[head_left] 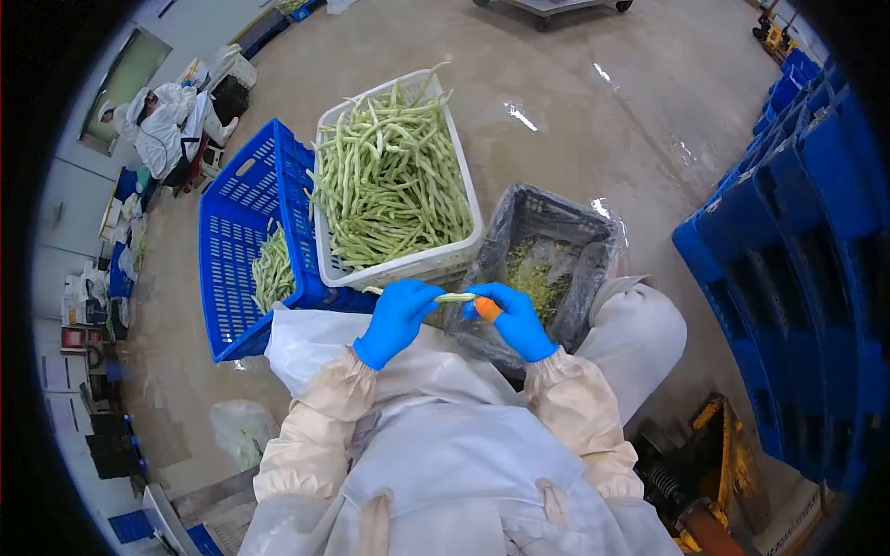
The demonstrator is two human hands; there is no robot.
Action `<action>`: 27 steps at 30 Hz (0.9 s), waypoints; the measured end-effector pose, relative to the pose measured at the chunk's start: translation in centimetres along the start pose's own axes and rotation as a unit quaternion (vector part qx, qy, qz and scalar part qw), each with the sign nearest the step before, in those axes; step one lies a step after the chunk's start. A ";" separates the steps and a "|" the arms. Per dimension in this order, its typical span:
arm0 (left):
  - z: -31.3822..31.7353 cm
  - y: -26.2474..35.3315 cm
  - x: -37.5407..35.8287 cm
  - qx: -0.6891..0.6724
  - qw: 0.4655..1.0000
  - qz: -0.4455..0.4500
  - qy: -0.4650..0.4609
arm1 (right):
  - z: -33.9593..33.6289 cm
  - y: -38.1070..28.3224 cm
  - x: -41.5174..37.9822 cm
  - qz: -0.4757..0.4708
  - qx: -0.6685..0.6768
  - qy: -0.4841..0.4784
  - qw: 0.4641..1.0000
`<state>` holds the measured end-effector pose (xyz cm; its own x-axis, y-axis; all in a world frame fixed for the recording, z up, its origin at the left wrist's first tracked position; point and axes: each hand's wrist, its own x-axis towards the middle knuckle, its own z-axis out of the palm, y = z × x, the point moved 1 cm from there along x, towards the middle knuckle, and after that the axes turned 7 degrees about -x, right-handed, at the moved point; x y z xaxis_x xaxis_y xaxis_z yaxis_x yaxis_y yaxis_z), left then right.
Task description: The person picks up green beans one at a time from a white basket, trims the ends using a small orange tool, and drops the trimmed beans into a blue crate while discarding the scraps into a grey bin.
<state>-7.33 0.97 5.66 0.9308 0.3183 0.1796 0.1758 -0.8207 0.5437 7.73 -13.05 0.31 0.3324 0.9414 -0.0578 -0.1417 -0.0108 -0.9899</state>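
Blue plastic crate [221,278] left of white plastic basket [399,269] heaped with long green beans [389,176]. In front of basket: blue-gloved left hand [399,320], slender green bean [454,297], blue-gloved right hand [517,322], fingers of both pinching bean. Dark plastic-lined bin [593,269] right of basket.

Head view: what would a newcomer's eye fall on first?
Probably the heaped green beans in the white basket, just beyond the hands. Next, the blue-gloved left hand and right hand holding one bean at centre, an orange cover on a right digit. The blue stack fills the right edge.
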 end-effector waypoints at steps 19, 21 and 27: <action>1.4 -1.2 1.6 -0.744 0.618 -0.193 0.165 | -3.2 4.2 -0.7 0.087 0.254 0.279 0.922; -0.6 -3.6 1.3 -0.818 0.488 -0.148 0.267 | -6.5 6.1 -1.0 0.091 0.290 0.427 0.852; -0.2 -4.7 1.5 -0.844 0.432 -0.154 0.278 | -0.9 3.8 0.1 -0.067 -0.137 0.263 0.953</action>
<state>-6.86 5.43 3.51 0.6426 0.7393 -0.2011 -0.6571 0.6668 0.3516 8.10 -13.29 -3.60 0.7621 0.6416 0.0866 0.1602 -0.0573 -0.9854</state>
